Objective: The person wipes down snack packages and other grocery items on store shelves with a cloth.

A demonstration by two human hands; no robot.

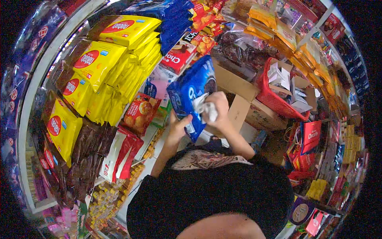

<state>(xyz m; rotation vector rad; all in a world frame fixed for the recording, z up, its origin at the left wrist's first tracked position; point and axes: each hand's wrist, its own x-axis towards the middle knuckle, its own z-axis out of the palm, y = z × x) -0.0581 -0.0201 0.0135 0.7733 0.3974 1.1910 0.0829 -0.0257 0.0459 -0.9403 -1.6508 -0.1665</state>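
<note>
Inside a crowded snack shop, a curved white metal shelf rack fills your left side, hung with rows of bright yellow plastic biscuit packs with red oval logos; below them sit dark brown glossy snack bags and red-and-white foil packets. Ahead of you stand open brown cardboard boxes, and against them leans a red plastic shopping basket holding white paper and card. Above the boxes lie clear plastic bags of dark dried goods, with orange-yellow packets running along the right-hand shelves.

At the centre, you hold a large blue plastic pack of sandwich cookies up in front of your chest, tilted with its top leaning away to the right, between the yellow packs and the cardboard boxes. Your left hand grips the pack's lower edge, thumb on the front and fingers curled behind it. Your right hand is closed around a crumpled white cloth and presses it against the pack's right side. A red rectangular carton with white lettering lies on the shelf just above the blue pack, and an orange biscuit packet stands just left of it.
</note>
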